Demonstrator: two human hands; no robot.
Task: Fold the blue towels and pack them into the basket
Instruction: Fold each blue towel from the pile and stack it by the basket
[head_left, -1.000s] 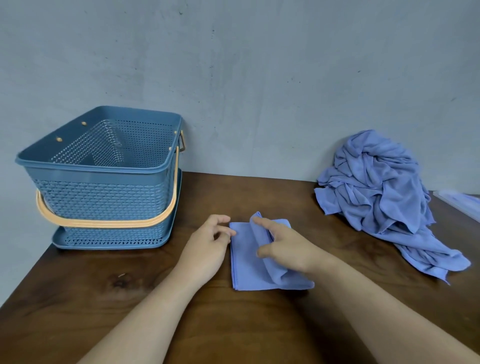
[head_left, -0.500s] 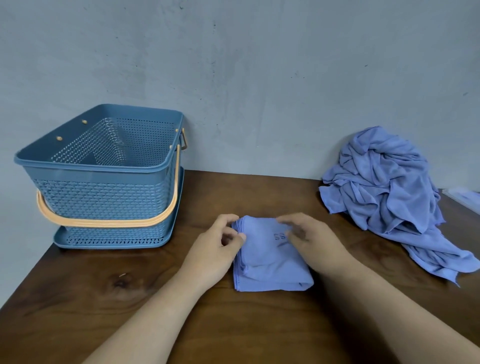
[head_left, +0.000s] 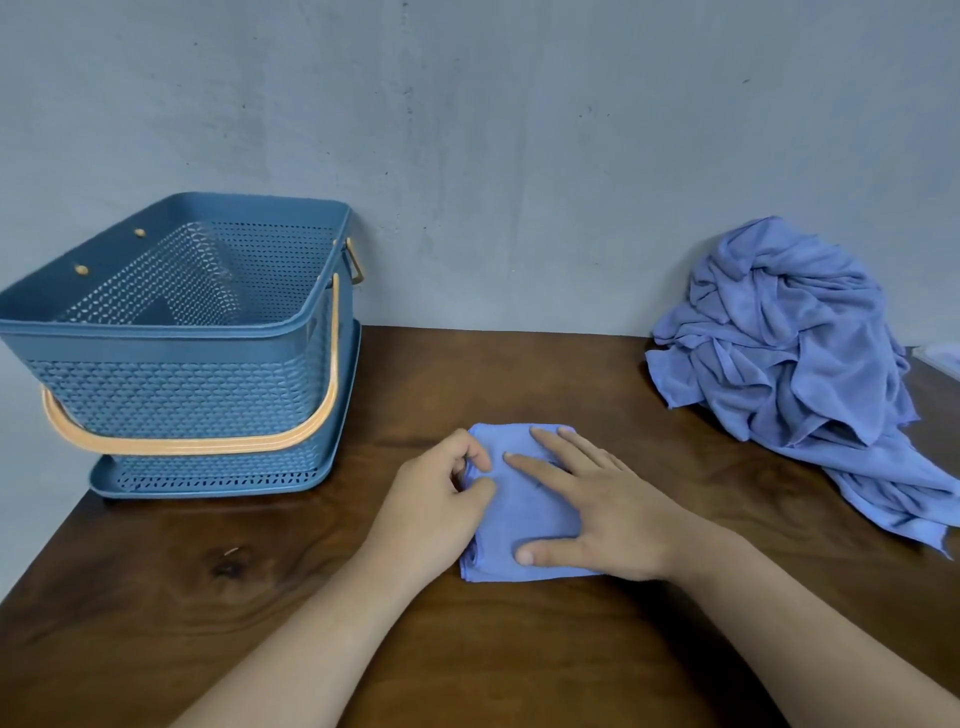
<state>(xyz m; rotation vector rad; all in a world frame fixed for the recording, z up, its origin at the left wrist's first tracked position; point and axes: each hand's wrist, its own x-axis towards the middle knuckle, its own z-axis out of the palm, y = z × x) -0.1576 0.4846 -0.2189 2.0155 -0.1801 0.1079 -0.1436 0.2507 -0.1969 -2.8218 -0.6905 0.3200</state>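
Note:
A folded blue towel (head_left: 519, 519) lies on the wooden table in front of me. My right hand (head_left: 592, 512) rests flat on top of it with straight, spread fingers. My left hand (head_left: 441, 504) pinches the towel's left edge between thumb and curled fingers. The blue perforated basket (head_left: 171, 332) with an orange handle stands at the back left, its inside showing no towels. A heap of unfolded blue towels (head_left: 800, 353) lies against the wall at the back right.
The brown wooden table (head_left: 519, 379) meets a grey wall at the back. Its left edge runs diagonally just below the basket. A pale flat object (head_left: 940, 358) peeks in at the far right edge.
The loose right flap was folded over, making the towel a compact rectangle. My right hand then flattened on top, and my left hand closed on the left edge.

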